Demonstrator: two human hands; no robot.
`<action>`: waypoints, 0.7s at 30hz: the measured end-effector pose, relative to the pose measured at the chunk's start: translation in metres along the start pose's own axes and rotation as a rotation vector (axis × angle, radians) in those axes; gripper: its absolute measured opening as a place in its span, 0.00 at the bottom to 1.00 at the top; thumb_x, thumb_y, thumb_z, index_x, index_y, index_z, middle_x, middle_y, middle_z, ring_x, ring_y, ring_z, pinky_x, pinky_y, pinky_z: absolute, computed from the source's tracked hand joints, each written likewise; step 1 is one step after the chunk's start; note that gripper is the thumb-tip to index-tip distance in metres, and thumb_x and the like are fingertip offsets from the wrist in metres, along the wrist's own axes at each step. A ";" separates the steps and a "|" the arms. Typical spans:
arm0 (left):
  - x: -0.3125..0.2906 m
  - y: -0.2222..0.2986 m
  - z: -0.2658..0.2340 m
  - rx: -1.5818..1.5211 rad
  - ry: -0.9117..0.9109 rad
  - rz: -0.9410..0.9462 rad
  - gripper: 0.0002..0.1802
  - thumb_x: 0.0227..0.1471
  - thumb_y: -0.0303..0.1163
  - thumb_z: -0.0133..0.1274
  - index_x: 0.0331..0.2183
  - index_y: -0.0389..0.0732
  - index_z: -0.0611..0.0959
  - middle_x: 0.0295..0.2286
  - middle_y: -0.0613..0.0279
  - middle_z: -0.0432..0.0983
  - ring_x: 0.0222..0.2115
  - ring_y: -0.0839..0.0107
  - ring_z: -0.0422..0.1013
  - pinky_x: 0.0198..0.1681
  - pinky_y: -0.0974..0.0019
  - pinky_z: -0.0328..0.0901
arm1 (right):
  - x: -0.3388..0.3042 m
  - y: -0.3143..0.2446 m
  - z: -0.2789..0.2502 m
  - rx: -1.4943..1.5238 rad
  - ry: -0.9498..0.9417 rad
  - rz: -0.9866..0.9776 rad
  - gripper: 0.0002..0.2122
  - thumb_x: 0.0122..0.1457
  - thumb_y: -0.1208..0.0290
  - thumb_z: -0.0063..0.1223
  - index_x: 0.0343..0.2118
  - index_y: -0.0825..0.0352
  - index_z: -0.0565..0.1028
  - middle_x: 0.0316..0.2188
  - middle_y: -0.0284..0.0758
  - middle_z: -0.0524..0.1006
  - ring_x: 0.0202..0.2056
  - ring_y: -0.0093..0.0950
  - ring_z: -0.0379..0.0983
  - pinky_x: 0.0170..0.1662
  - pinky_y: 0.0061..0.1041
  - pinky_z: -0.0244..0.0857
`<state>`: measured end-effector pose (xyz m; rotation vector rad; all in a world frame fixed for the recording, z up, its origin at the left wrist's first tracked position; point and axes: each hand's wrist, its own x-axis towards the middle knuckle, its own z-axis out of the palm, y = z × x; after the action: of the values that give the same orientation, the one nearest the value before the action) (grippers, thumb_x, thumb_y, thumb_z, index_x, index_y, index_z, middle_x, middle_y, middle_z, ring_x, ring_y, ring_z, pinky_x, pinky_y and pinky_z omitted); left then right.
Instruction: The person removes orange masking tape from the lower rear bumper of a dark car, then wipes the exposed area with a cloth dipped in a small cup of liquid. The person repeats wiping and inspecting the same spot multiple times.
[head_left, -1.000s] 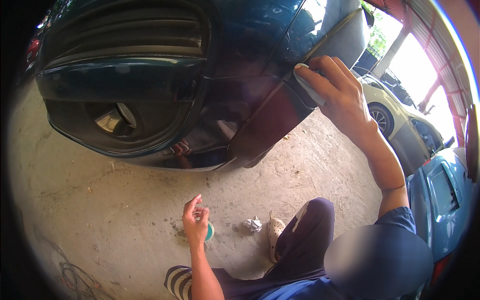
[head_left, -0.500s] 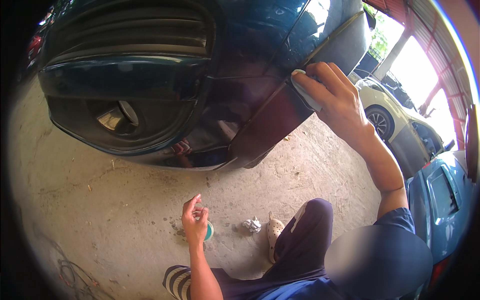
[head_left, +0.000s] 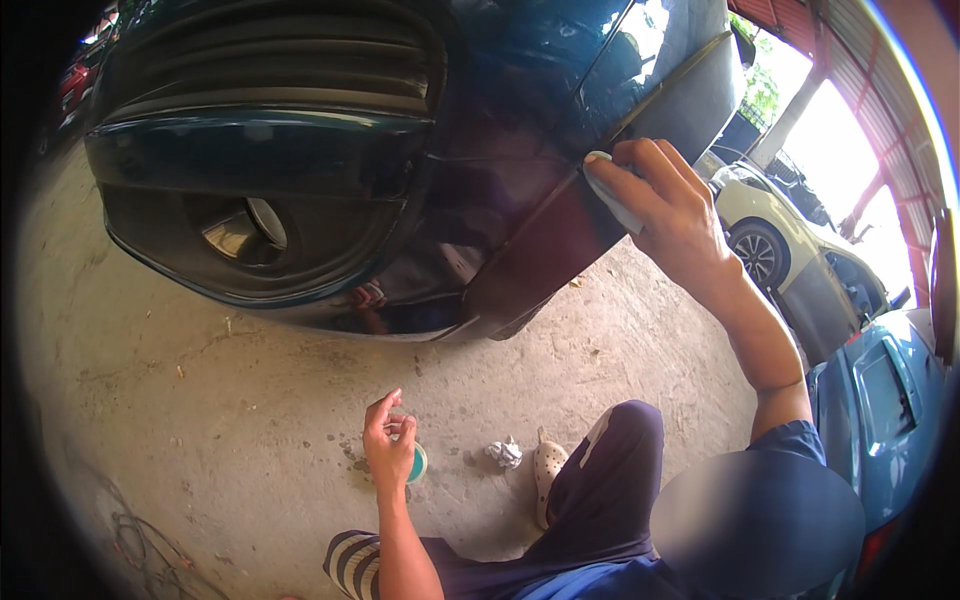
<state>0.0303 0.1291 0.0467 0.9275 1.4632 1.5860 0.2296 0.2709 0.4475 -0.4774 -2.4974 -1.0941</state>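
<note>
The dark teal bumper of a car fills the top of the view, with a maroon-looking side section. At the side edge of that section, my right hand presses a thin, light grey pad against the bodywork. Its fingers bend over the pad; whether it is cloth or abrasive sheet cannot be made out. Lower down, my left hand hangs above the floor, fingers loosely bent and apart, with nothing in it. Partly hidden behind it is a small round container with a green inside.
A crumpled white paper or cloth lies on the concrete floor beside my shoe. Cables lie at the lower left. To the right stand a pale car and a blue vehicle.
My right hand and the pad sit slightly lower in the view, still on the bumper's side edge. The view has shifted a little. My left hand stays nearly still.
</note>
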 end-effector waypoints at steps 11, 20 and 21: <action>0.001 -0.004 0.000 0.013 0.000 0.011 0.27 0.50 0.19 0.57 0.54 0.43 0.83 0.46 0.59 0.76 0.33 0.73 0.75 0.37 0.69 0.72 | -0.001 -0.002 0.001 0.050 -0.023 0.019 0.22 0.48 0.82 0.66 0.49 0.66 0.79 0.42 0.38 0.72 0.43 0.36 0.74 0.44 0.31 0.75; -0.002 -0.001 0.000 0.012 0.005 0.027 0.27 0.50 0.19 0.57 0.54 0.43 0.83 0.46 0.59 0.76 0.34 0.73 0.74 0.37 0.69 0.72 | -0.003 -0.005 0.000 0.062 -0.040 0.043 0.24 0.46 0.84 0.67 0.50 0.64 0.79 0.43 0.38 0.72 0.45 0.36 0.75 0.45 0.31 0.75; -0.002 -0.001 0.000 0.015 0.006 0.024 0.27 0.50 0.19 0.57 0.54 0.43 0.83 0.46 0.59 0.76 0.34 0.73 0.74 0.37 0.69 0.72 | -0.004 -0.005 0.000 0.070 -0.041 0.048 0.25 0.46 0.84 0.67 0.50 0.64 0.79 0.43 0.38 0.72 0.45 0.36 0.75 0.45 0.31 0.76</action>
<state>0.0312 0.1273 0.0454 0.9532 1.4751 1.5981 0.2305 0.2671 0.4426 -0.5428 -2.5365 -0.9852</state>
